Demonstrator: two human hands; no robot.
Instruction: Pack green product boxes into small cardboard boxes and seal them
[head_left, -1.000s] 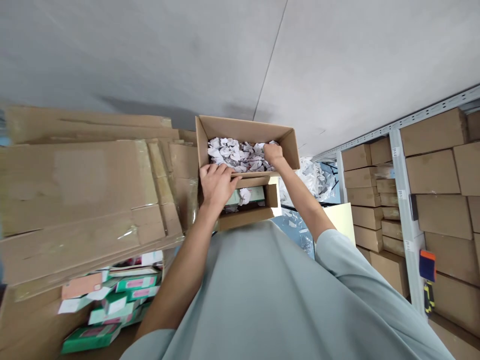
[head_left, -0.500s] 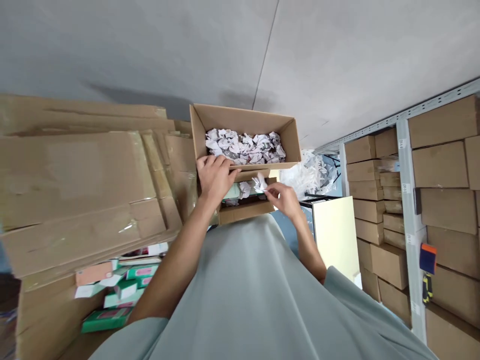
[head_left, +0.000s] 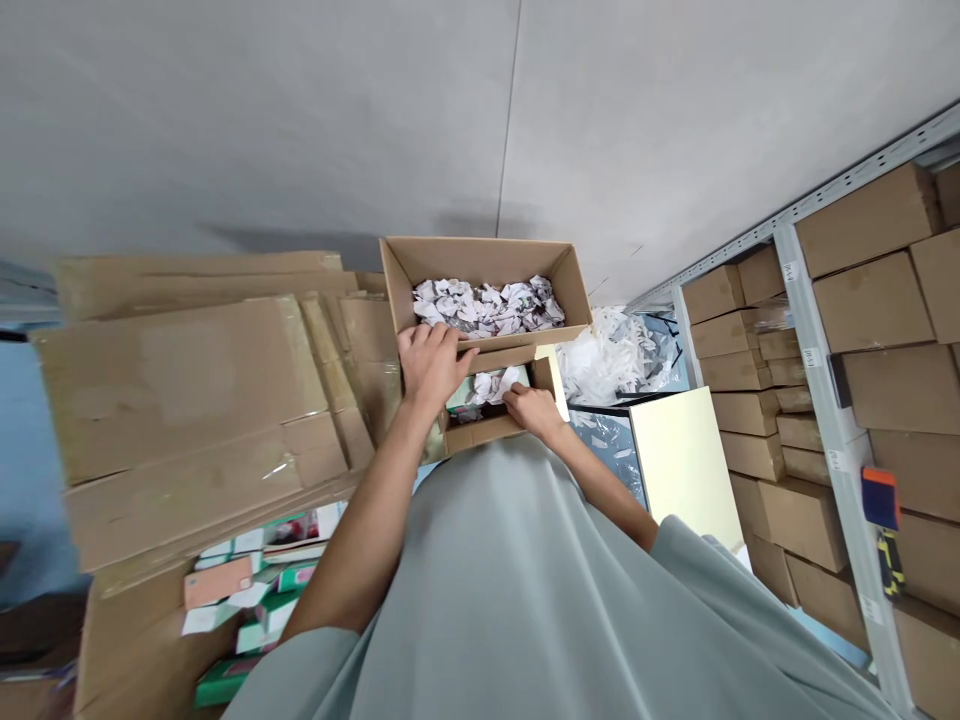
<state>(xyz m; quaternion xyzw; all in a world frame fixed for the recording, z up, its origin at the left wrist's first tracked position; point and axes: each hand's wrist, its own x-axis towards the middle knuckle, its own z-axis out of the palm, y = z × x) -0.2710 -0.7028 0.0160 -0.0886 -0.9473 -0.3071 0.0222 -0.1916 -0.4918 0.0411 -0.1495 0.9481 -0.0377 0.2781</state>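
My left hand [head_left: 433, 368] rests on the near edge of a long cardboard box [head_left: 480, 258], its fingers curled over the rim. Crumpled paper [head_left: 487, 305] covers the bottom of that box. Closer to my body is a smaller open carton [head_left: 480, 432], with greenish-white items partly visible inside. My right hand [head_left: 531, 408] reaches into this carton, its fingers pinched at a wad of crumpled white paper [head_left: 495, 384] lying over the items.
Flattened cardboard [head_left: 180, 390] is stacked at the left, above an open carton with green and white boxes [head_left: 225, 680] and a pink phone-like object [head_left: 218, 583]. Plastic bags [head_left: 611, 350] lie right of the boxes. Shelves hold brown cartons [head_left: 802, 510].
My right hand has moved left and down into the small carton with the white paper. My left hand stays on the box edge. The view has shifted slightly.
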